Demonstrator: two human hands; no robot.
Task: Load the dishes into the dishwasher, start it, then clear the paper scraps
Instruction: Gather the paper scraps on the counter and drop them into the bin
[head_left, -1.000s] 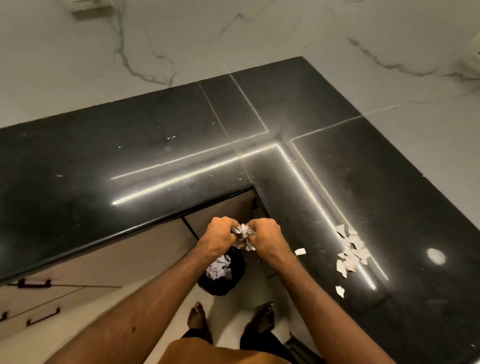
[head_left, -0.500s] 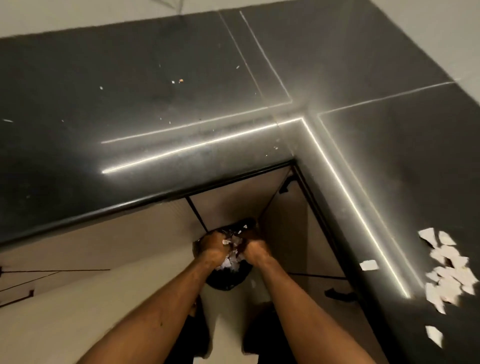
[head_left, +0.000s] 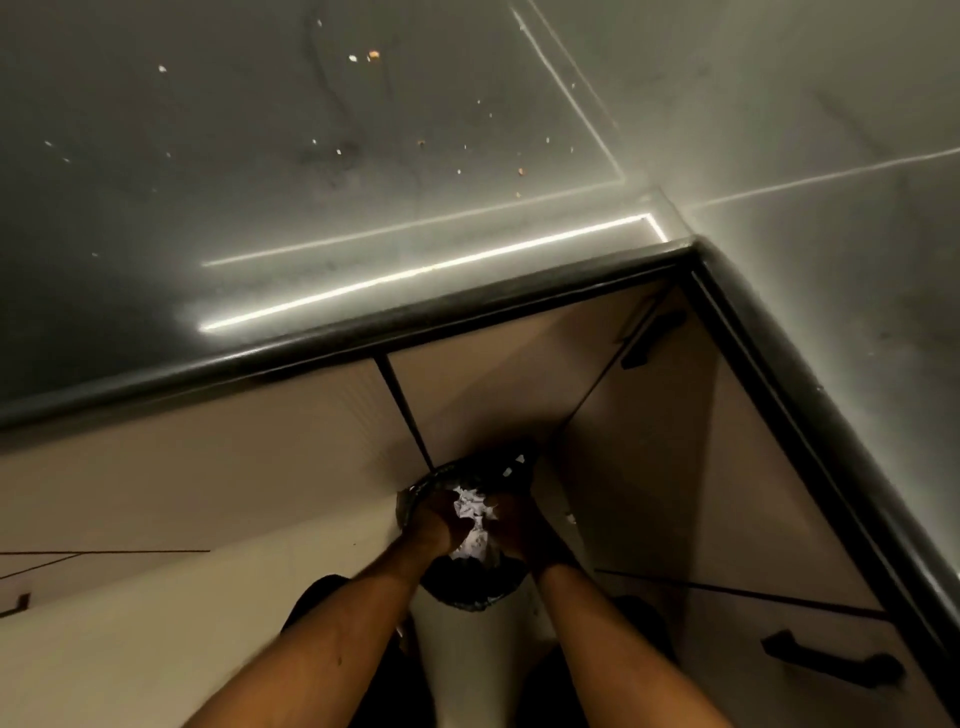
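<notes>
The paper scraps, white and crumpled into a wad, are low in the mouth of the black bin on the floor, between the left hand and the right hand. The hands are close together, but it is too dark to tell whether their fingers grip the wad. I judge this is the last stage, the dumping. The dishwasher is not in view. Small crumbs remain on the tabletop.

Our left hand and right hand, gripping paper scraps, filled the mouth of the black bin. Cabinet doors hemmed it on two sides under the countertop edge, a door handle jutting at right. Only the floor leftward lay open to us.
</notes>
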